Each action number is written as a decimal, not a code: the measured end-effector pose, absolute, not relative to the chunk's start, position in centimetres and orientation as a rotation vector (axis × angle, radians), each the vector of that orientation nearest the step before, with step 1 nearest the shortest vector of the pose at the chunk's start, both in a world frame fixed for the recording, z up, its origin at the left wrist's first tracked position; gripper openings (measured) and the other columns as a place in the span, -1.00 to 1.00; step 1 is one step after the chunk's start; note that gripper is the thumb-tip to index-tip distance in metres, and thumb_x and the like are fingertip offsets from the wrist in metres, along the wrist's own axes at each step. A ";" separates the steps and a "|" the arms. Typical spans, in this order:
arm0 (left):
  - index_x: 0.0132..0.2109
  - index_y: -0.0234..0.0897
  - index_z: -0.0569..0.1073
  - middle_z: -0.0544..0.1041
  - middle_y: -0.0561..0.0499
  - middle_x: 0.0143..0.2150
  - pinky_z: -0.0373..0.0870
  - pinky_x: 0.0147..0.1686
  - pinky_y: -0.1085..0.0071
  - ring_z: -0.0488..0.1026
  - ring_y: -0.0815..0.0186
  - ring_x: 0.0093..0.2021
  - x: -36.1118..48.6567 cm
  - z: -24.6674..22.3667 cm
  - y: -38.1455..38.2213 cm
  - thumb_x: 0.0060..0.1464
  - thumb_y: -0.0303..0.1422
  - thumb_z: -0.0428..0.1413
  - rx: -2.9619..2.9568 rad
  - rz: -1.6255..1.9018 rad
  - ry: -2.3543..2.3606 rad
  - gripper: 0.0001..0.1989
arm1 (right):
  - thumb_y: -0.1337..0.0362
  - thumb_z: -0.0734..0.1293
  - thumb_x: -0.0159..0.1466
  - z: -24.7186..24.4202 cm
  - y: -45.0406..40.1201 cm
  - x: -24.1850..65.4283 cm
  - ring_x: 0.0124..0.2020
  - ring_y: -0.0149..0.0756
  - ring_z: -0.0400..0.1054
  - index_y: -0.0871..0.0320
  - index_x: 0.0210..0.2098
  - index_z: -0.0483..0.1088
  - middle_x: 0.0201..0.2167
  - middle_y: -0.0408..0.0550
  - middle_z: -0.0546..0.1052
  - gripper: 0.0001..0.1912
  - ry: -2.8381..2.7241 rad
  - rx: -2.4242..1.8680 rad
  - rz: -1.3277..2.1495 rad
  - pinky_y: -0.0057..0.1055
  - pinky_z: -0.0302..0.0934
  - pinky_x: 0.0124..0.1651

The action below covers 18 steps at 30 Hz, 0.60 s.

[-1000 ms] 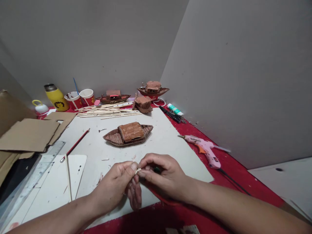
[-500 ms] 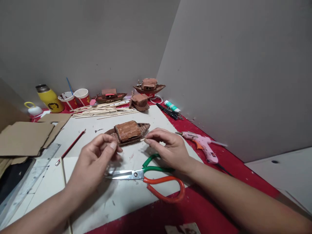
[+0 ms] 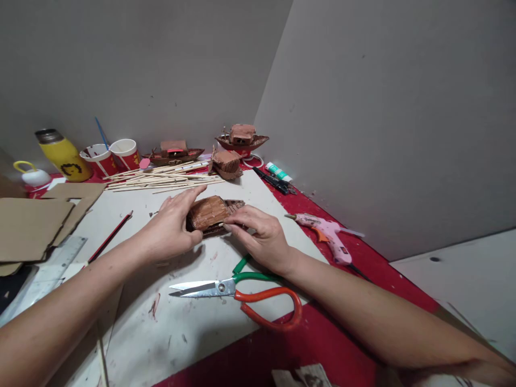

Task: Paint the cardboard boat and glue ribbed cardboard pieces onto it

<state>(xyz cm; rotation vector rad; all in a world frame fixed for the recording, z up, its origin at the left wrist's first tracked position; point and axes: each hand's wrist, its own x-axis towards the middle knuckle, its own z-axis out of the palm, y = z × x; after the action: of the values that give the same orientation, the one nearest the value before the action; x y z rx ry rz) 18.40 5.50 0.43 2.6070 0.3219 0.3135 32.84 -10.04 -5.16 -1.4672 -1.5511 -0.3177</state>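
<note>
A brown model boat with a ridged cabin roof sits on the white board in front of me. My left hand is around its left end, thumb at the near side and fingers at the far side. Between the thumb and fingers of my right hand is a short piece of wooden stick, its pale tip against the boat's near side below the roof. My fingers cover the rest of the stick. Scissors with one green and one orange handle lie nearer me, partly under my right hand.
Long thin wooden sticks lie in a pile behind the boat, near other model boats. A pink glue gun rests at right. Cardboard, a pencil and a ruler are at left; a yellow bottle stands behind.
My left hand has moved forward from above the board onto the boat's left end, its fingers wider apart. My right hand has brought the short stick against the boat's side.
</note>
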 end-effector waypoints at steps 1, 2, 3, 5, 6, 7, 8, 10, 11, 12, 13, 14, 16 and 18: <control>0.37 -0.29 0.02 0.25 -0.18 0.31 0.14 0.22 0.06 0.19 -0.02 0.27 18.5 0.3 5.5 -0.07 -0.39 0.12 2.634 0.307 0.314 -0.15 | 0.38 0.31 0.31 -5.2 -10.0 32.9 -0.32 -0.33 0.43 0.13 -0.25 0.47 -0.37 -0.05 0.53 -0.91 -1.556 -1.469 -0.329 -0.36 0.38 -0.25; 0.37 -0.29 0.01 0.26 -0.19 0.30 0.13 0.22 0.04 0.19 -0.03 0.27 18.5 0.2 5.5 -0.07 -0.38 0.12 2.656 0.301 0.310 -0.14 | 0.38 0.31 0.31 -5.2 -10.0 32.9 -0.32 -0.33 0.43 0.13 -0.25 0.48 -0.37 -0.04 0.54 -0.91 -1.562 -1.471 -0.340 -0.36 0.37 -0.26; 0.37 -0.28 0.01 0.26 -0.19 0.30 0.12 0.21 0.02 0.19 -0.04 0.27 18.6 0.1 5.5 -0.07 -0.37 0.13 2.670 0.298 0.311 -0.14 | 0.38 0.31 0.31 -5.3 -10.0 32.9 -0.32 -0.33 0.43 0.13 -0.25 0.48 -0.37 -0.04 0.54 -0.91 -1.567 -1.474 -0.349 -0.36 0.37 -0.26; 0.36 -0.27 0.03 0.28 -0.19 0.28 0.12 0.21 0.01 0.21 -0.05 0.25 18.8 -0.2 5.5 -0.08 -0.34 0.14 2.679 0.300 0.315 -0.15 | 0.37 0.31 0.31 -5.4 -9.9 32.9 -0.32 -0.33 0.43 0.13 -0.25 0.48 -0.37 -0.03 0.54 -0.91 -1.575 -1.482 -0.361 -0.36 0.37 -0.26; 0.35 -0.27 0.04 0.29 -0.20 0.27 0.13 0.20 0.00 0.22 -0.05 0.24 18.8 -0.4 5.5 -0.08 -0.33 0.14 2.681 0.299 0.313 -0.16 | 0.37 0.31 0.31 -5.5 -9.9 32.9 -0.32 -0.33 0.43 0.13 -0.25 0.48 -0.37 -0.04 0.54 -0.90 -1.579 -1.486 -0.365 -0.36 0.37 -0.27; 0.35 -0.27 0.05 0.30 -0.20 0.26 0.13 0.19 0.00 0.23 -0.05 0.23 18.9 -0.6 5.5 -0.07 -0.32 0.14 2.682 0.298 0.308 -0.17 | 0.36 0.30 0.31 -5.5 -9.9 32.9 -0.33 -0.33 0.43 0.13 -0.25 0.48 -0.38 -0.04 0.54 -0.90 -1.583 -1.490 -0.368 -0.36 0.37 -0.28; 0.35 -0.28 0.06 0.31 -0.21 0.25 0.14 0.19 0.00 0.24 -0.05 0.23 19.0 -0.8 5.5 -0.07 -0.31 0.14 2.684 0.299 0.302 -0.17 | 0.36 0.30 0.32 -5.6 -9.9 32.9 -0.34 -0.32 0.43 0.13 -0.25 0.48 -0.38 -0.04 0.54 -0.90 -1.588 -1.494 -0.369 -0.36 0.37 -0.28; 0.34 -0.30 0.06 0.31 -0.22 0.26 0.15 0.18 0.00 0.24 -0.05 0.22 19.2 -1.2 5.6 -0.06 -0.30 0.15 2.689 0.306 0.294 -0.17 | 0.35 0.31 0.31 -5.7 -9.9 32.8 -0.36 -0.33 0.43 0.13 -0.26 0.48 -0.40 -0.04 0.53 -0.91 -1.594 -1.499 -0.372 -0.37 0.37 -0.29; 0.34 -0.31 0.06 0.30 -0.22 0.26 0.14 0.19 0.00 0.24 -0.05 0.22 19.3 -1.4 5.6 -0.06 -0.29 0.15 2.693 0.314 0.291 -0.17 | 0.35 0.31 0.31 -5.7 -9.9 32.8 -0.36 -0.33 0.43 0.13 -0.27 0.48 -0.40 -0.04 0.53 -0.91 -1.597 -1.501 -0.373 -0.37 0.37 -0.30; 0.34 -0.31 0.06 0.30 -0.22 0.27 0.12 0.20 0.00 0.23 -0.04 0.23 19.3 -1.6 5.6 -0.06 -0.28 0.15 2.698 0.324 0.285 -0.18 | 0.35 0.31 0.31 -5.7 -9.9 32.8 -0.36 -0.33 0.43 0.13 -0.27 0.48 -0.40 -0.04 0.53 -0.91 -1.598 -1.503 -0.375 -0.37 0.37 -0.29; 0.34 -0.32 0.06 0.29 -0.23 0.28 0.09 0.22 0.00 0.22 -0.04 0.24 19.4 -1.7 5.6 -0.05 -0.27 0.15 2.704 0.337 0.280 -0.18 | 0.36 0.31 0.31 -5.6 -9.9 32.8 -0.35 -0.32 0.43 0.14 -0.27 0.48 -0.39 -0.03 0.53 -0.91 -1.595 -1.504 -0.379 -0.37 0.37 -0.29; 0.34 -0.32 0.06 0.29 -0.23 0.28 0.07 0.23 -0.01 0.21 -0.03 0.26 19.4 -1.8 5.6 -0.04 -0.27 0.15 2.710 0.348 0.274 -0.18 | 0.36 0.31 0.31 -5.6 -9.9 32.8 -0.34 -0.32 0.44 0.14 -0.27 0.48 -0.39 -0.02 0.54 -0.91 -1.591 -1.505 -0.384 -0.37 0.37 -0.28; 0.34 -0.30 0.05 0.29 -0.23 0.29 0.03 0.24 -0.03 0.20 -0.03 0.27 19.4 -1.9 5.5 -0.03 -0.27 0.15 2.716 0.363 0.270 -0.19 | 0.36 0.30 0.31 -5.5 -9.9 32.9 -0.33 -0.31 0.44 0.15 -0.26 0.48 -0.38 -0.01 0.54 -0.90 -1.581 -1.507 -0.391 -0.35 0.37 -0.26; 0.34 -0.28 0.05 0.28 -0.23 0.29 0.03 0.24 -0.03 0.20 -0.03 0.28 19.5 -2.0 5.4 -0.02 -0.27 0.15 2.717 0.370 0.277 -0.20 | 0.36 0.30 0.32 -5.5 -9.9 32.9 -0.32 -0.30 0.44 0.14 -0.26 0.48 -0.38 -0.01 0.54 -0.90 -1.575 -1.513 -0.392 -0.34 0.37 -0.25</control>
<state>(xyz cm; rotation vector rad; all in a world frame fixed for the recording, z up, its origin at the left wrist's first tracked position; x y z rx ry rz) 19.47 5.38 -2.05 2.7167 0.2767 0.3703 32.91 -9.89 -5.54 -1.5126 -1.5751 -0.3917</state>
